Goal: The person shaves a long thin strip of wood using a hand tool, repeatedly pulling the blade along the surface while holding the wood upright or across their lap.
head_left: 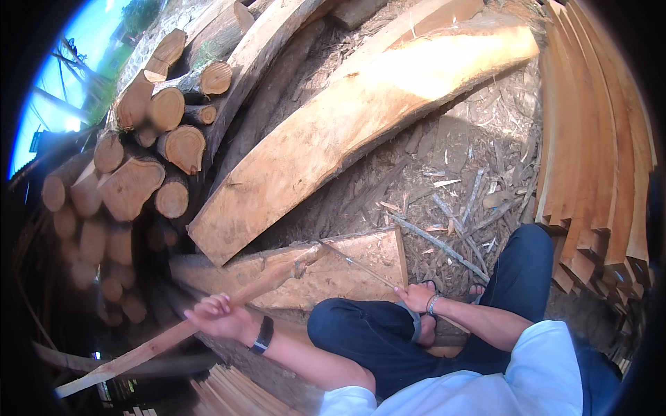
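Observation:
My left hand [223, 319] grips a long, narrow wooden strip [158, 344], which slants from the lower left up toward the middle. The strip's far end crosses over a thick plank [347, 274] lying in front of my knees, and a darker knot or notch shows near that end. My right hand [417, 298] is closed around a slender, long-handled tool [374, 274]. Its thin dark tip, perhaps a blade, lies close to the strip's far end; I cannot tell whether they touch. The tool's rear end runs back under my right forearm.
A large curved slab [298, 152] lies beyond the plank. Stacked cut logs [132, 184] stand at the left, long curved boards [590, 139] at the right. Sticks [444, 239] and wood chips litter the ground. Thin wooden slats [236, 392] lie at the lower left, near my elbow.

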Demonstrator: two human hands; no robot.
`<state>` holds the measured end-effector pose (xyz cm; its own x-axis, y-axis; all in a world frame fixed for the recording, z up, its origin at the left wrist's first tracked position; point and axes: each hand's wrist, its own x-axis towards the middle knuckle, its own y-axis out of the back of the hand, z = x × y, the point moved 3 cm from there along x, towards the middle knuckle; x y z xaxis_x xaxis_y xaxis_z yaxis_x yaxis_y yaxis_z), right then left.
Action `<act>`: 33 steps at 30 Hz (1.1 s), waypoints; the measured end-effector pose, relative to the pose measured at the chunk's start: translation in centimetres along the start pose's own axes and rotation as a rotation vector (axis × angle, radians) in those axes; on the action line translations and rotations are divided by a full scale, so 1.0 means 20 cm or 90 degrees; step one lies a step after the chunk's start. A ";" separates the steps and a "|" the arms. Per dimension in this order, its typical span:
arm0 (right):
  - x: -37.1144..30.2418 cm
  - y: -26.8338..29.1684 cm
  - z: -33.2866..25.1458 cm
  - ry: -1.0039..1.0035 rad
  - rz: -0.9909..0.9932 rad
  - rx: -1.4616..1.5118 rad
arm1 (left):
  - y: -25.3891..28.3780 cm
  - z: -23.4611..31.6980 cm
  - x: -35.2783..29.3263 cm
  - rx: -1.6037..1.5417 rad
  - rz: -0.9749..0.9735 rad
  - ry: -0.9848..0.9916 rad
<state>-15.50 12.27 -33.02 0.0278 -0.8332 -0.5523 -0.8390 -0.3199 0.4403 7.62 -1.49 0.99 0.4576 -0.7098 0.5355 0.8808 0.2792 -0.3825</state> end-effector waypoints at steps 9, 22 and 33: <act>0.17 -0.20 0.22 0.018 -0.190 0.333 | -0.02 -0.01 -0.01 -0.007 0.007 0.006; -0.11 0.02 -0.16 0.150 -0.095 0.278 | 0.00 0.01 -0.01 -0.019 0.015 -0.004; -0.05 0.06 -0.06 0.148 0.095 0.154 | -0.01 -0.01 -0.01 -0.023 -0.005 -0.008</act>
<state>-15.89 12.06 -31.04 -0.0056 -0.9519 -0.3064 -0.9467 -0.0937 0.3081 7.29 -1.53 0.83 0.4528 -0.7035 0.5478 0.8793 0.2504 -0.4052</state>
